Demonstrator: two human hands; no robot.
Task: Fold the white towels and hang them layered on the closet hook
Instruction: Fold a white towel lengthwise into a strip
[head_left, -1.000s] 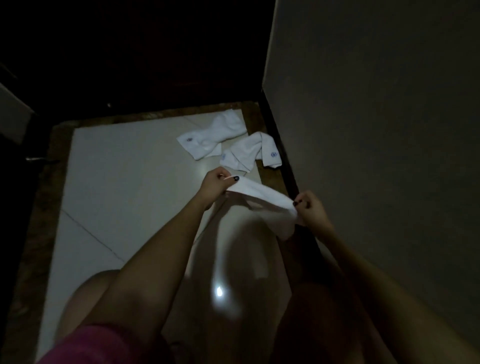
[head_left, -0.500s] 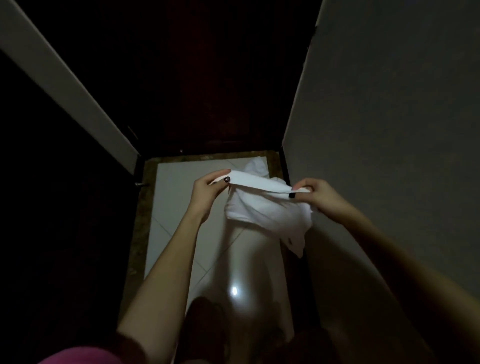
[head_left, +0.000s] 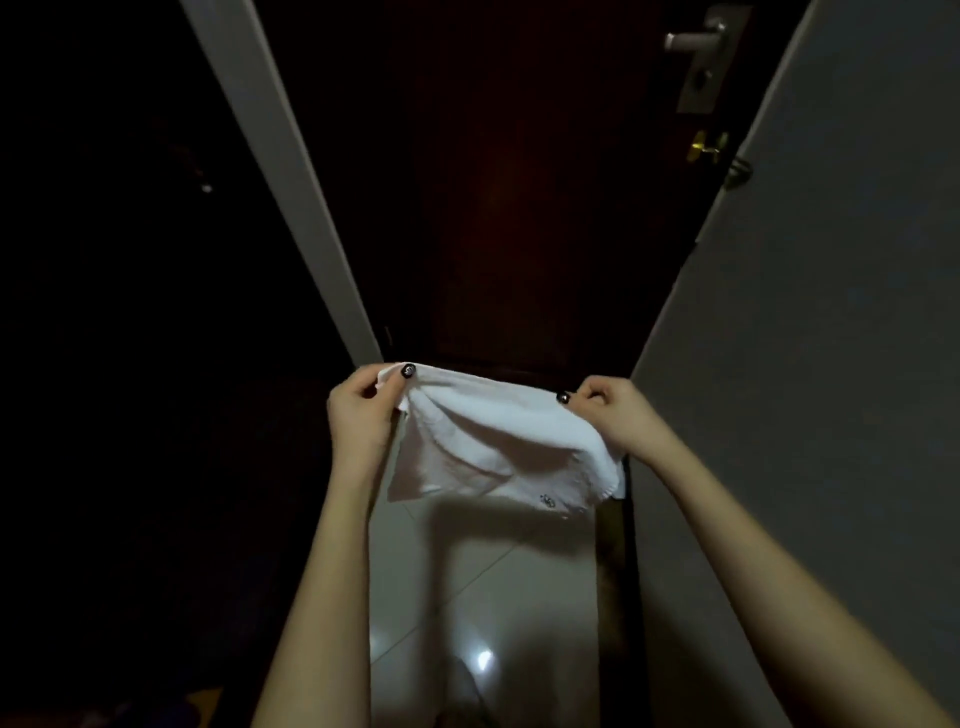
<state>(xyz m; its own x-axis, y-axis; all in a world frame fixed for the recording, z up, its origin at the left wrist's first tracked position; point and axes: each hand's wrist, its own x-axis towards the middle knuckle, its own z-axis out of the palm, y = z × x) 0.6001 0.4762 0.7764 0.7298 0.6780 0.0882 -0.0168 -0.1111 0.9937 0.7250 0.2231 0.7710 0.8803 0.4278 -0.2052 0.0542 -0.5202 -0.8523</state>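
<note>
A small white towel (head_left: 493, 447) hangs in the air in front of me, stretched by its top edge between both hands. My left hand (head_left: 363, 410) pinches the top left corner with thumb and fingers. My right hand (head_left: 618, 415) pinches the top right corner. The cloth sags in the middle and shows a small dark logo near its lower right edge. The other towels on the floor are hidden behind the held one. No hook shows in this dim view.
A dark wooden door (head_left: 519, 182) stands straight ahead with a metal handle (head_left: 696, 41) and a brass latch (head_left: 706, 145) at the upper right. A grey wall (head_left: 831, 312) runs along the right. A pale door frame (head_left: 291, 182) slants at the left. Glossy white floor tiles (head_left: 467, 597) lie below.
I have risen from near the floor and my view has tilted up to the door. Both hands lifted the towel higher and spread it wider; the floor towels went out of sight.
</note>
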